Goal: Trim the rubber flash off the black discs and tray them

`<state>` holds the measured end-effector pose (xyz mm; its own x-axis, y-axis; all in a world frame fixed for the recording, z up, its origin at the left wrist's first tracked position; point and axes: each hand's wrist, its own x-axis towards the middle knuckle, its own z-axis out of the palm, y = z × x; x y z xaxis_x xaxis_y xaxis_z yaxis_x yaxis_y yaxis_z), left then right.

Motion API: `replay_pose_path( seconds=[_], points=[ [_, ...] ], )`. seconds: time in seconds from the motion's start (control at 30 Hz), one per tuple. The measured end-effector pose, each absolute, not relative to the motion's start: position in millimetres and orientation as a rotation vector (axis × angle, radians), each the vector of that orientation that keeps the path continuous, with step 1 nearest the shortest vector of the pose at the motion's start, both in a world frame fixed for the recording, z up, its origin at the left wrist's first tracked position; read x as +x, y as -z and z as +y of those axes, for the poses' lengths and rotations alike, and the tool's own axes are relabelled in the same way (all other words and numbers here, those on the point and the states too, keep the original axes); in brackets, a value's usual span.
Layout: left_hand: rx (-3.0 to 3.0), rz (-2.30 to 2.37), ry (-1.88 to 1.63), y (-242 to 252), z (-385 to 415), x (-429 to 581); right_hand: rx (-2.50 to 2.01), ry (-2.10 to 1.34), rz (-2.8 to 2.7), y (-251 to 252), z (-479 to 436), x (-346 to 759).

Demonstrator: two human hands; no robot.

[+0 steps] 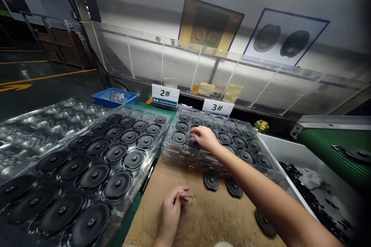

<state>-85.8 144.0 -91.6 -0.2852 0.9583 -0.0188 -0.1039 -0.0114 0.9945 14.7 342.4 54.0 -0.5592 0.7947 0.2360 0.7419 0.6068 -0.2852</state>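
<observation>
My right hand (pixel 203 137) reaches over the stacked clear trays (pixel 185 158) behind the cardboard, its fingers bent over a black disc (pixel 193 141) in a front-row pocket. Whether the fingertips grip that disc is hard to tell. Over the brown cardboard (pixel 185 224), my left hand (pixel 175 200) hovers with curled fingers close together; anything between them is too small to make out. Two loose black discs (pixel 211 181) lie on the cardboard below the stack, and another disc (pixel 264 222) is partly hidden by my right forearm.
A large clear tray (pixel 156 158) filled with black discs spans the left. Beyond it are empty clear trays (pixel 58 117) and a blue bin (pixel 116 97). A white bin (pixel 272 142) with black parts and a green conveyor (pixel 333 142) stand right.
</observation>
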Motion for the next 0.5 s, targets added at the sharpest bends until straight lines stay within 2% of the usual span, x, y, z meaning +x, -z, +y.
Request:
replay_pose_path(
  seconds=[0.3, 0.5],
  points=[
    [0.876, 1.298, -1.465, 83.7, 146.1, -93.4, -1.452, -0.340, -2.353, -24.2, 397.6, -39.4],
    [0.817, 1.287, -1.490, 84.3, 147.4, -93.0, -1.350, -0.381, -2.237, -37.7, 393.0, -41.3]
  ],
)
